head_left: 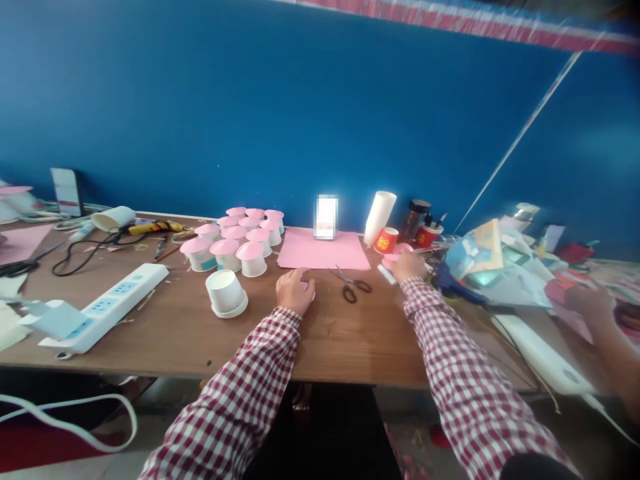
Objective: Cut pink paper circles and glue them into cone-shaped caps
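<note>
My left hand rests on the table in front of the pink paper sheets, its fingers loosely curled in and nothing visible in them. Farther right, my right hand reaches beside a red paper cup. Its fingers are closed at a pink paper disc, partly hidden by the hand. Between my hands lie scissors with dark handles. Left of my left hand, a white paper cup stands upside down. Behind it are several white cups topped with pink discs.
A white power strip lies at the left, near a yellow-handled tool. Tall stacked white cups and a dark jar stand at the back right. A blue glue gun lies near plastic bags; another person's hand is far right.
</note>
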{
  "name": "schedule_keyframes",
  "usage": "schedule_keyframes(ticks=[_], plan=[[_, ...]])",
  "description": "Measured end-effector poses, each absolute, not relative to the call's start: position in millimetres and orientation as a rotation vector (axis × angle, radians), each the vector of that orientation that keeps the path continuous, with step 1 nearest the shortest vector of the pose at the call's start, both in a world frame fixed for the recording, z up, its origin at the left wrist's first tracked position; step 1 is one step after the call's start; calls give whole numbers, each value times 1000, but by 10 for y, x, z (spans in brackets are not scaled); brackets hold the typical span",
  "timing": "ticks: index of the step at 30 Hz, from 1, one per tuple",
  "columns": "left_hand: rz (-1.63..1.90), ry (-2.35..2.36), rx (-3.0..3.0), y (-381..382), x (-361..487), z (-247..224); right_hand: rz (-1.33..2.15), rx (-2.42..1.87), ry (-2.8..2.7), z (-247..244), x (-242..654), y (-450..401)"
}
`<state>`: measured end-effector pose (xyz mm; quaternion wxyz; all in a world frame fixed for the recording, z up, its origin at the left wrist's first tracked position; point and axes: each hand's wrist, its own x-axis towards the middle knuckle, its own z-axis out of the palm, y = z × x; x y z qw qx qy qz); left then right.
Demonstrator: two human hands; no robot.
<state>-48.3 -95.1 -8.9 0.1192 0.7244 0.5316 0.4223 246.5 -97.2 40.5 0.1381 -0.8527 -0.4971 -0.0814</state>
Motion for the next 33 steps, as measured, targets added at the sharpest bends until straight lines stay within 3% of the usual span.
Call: schedule_keyframes(ticks=[10,16,21,27,33], plan=[[1339,1467,2102,-961,-470,-97,-359,-2430,-1330,305,2568,-927],[1555,1136,1795,-1022,-420,-27,-436,-2017,-1381,416,2465,-1038],[1356,738,1103,-1058,-365,92,-16,-1537,-1437,434,1856,-1159],[752,410,736,-1088,-526,233,554,-1022,-1475,320,1181,-1309],[827,347,785,-1107,-527,202,724,-933,-1531,255,1073,-1373]])
